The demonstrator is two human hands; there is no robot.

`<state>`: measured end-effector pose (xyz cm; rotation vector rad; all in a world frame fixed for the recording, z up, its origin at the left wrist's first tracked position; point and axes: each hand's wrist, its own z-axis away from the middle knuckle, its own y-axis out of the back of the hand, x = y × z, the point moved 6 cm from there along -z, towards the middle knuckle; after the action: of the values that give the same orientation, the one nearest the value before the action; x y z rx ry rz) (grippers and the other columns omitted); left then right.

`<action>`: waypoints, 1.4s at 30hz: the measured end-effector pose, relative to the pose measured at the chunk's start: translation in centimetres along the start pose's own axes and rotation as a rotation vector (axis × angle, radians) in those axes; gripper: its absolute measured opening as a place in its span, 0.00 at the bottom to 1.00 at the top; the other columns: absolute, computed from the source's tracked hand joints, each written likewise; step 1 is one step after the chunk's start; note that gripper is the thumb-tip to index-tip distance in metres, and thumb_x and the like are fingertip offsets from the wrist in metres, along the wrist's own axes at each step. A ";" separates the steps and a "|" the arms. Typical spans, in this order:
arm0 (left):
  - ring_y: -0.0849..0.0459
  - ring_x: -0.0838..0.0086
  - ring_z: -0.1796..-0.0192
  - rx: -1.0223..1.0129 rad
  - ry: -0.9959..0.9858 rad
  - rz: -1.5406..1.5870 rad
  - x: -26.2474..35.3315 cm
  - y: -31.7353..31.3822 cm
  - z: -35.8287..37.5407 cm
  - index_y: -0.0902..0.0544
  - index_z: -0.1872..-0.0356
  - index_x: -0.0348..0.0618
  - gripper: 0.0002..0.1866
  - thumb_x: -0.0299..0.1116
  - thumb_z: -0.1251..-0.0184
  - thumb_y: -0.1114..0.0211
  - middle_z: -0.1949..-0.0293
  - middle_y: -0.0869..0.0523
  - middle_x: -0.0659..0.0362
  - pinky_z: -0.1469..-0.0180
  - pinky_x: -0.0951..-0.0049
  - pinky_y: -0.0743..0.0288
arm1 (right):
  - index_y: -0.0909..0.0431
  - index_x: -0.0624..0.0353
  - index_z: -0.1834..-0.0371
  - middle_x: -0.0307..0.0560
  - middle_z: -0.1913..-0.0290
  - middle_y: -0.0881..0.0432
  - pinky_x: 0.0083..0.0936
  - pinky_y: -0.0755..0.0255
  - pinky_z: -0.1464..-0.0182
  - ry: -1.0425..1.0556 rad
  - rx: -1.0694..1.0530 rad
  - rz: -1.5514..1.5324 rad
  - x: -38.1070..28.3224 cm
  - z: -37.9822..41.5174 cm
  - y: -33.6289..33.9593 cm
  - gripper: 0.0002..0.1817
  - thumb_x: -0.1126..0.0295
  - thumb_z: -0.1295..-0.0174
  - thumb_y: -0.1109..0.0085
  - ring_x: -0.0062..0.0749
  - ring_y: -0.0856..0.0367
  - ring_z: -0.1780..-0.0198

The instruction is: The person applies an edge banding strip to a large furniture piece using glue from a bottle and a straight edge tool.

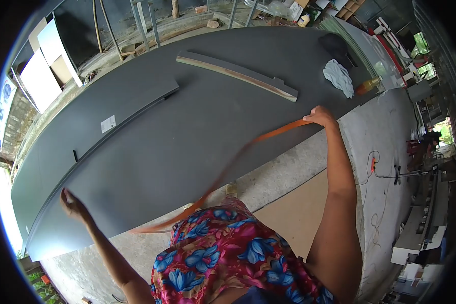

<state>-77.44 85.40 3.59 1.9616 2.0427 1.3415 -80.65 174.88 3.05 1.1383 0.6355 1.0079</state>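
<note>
My right hand [320, 116] is closed on one end of a long, flat orange strip [274, 132], above the near right part of a large dark grey panel [187, 131]. From there the strip curves down to the left, crosses the panel's near edge and trails in front of my body, partly blurred. My left hand [74, 206] is raised over the panel's left part, close to a dark raised edge [111, 126]. Its fingers look stretched out and hold nothing that I can see; motion blurs them slightly.
A long grey bar with a wooden side [238, 75] lies across the panel. At its far right are a pale crumpled cloth [338, 77], a dark cap [334, 46] and an amber bottle [367, 85]. Brown board [294, 213] lies on the concrete floor; a cable [382, 176] runs at right.
</note>
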 end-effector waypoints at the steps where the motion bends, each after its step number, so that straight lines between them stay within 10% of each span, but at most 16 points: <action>1: 0.21 0.67 0.50 -0.036 -0.133 0.097 3.8 -1.4 1.4 0.21 0.51 0.42 0.15 0.37 0.34 0.40 0.53 0.18 0.54 0.45 0.67 0.29 | 0.18 0.63 0.72 0.54 0.70 0.18 0.33 0.29 0.61 0.024 0.002 0.009 0.0 -0.1 0.4 0.24 0.50 0.55 0.31 0.42 0.20 0.66; 6: 0.21 0.64 0.53 -0.508 -0.368 0.505 26.7 -4.5 12.2 0.21 0.58 0.40 0.15 0.18 0.49 0.36 0.59 0.19 0.54 0.48 0.67 0.29 | 0.18 0.59 0.73 0.50 0.67 0.17 0.32 0.28 0.57 0.067 -0.016 -0.004 -1.3 0.5 3.2 0.19 0.52 0.56 0.30 0.39 0.19 0.62; 12: 0.23 0.62 0.53 -1.017 -0.736 0.479 40.0 -5.2 26.2 0.21 0.54 0.43 0.23 0.39 0.52 0.29 0.55 0.21 0.55 0.52 0.63 0.33 | 0.19 0.57 0.77 0.46 0.67 0.18 0.33 0.27 0.55 0.230 0.189 -0.075 -1.5 1.2 4.7 0.17 0.55 0.57 0.29 0.39 0.20 0.59; 27: 0.21 0.60 0.64 -1.110 -0.761 0.603 47.1 -7.1 37.3 0.23 0.66 0.42 0.10 0.28 0.51 0.37 0.69 0.21 0.53 0.62 0.63 0.29 | 0.24 0.57 0.80 0.43 0.70 0.24 0.33 0.29 0.57 0.432 0.392 -0.326 1.4 2.5 6.2 0.17 0.57 0.57 0.29 0.37 0.24 0.61; 30: 0.20 0.59 0.72 -1.449 -0.271 0.717 46.9 -7.5 36.6 0.26 0.69 0.39 0.06 0.29 0.46 0.40 0.75 0.20 0.50 0.68 0.64 0.28 | 0.23 0.57 0.79 0.44 0.70 0.23 0.33 0.29 0.59 0.431 0.350 -0.364 2.0 1.5 4.9 0.17 0.56 0.56 0.29 0.37 0.23 0.62; 42: 0.15 0.56 0.65 -1.237 -0.454 0.690 48.4 -7.5 34.7 0.21 0.48 0.47 0.17 0.34 0.39 0.38 0.62 0.16 0.46 0.60 0.65 0.23 | 0.22 0.55 0.74 0.45 0.66 0.22 0.34 0.28 0.56 0.483 0.309 -0.432 0.9 -0.9 0.7 0.16 0.56 0.55 0.30 0.38 0.23 0.58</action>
<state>-75.21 145.37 3.02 1.9422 0.1065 1.4310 -81.20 176.11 3.49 0.9590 1.3994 0.8245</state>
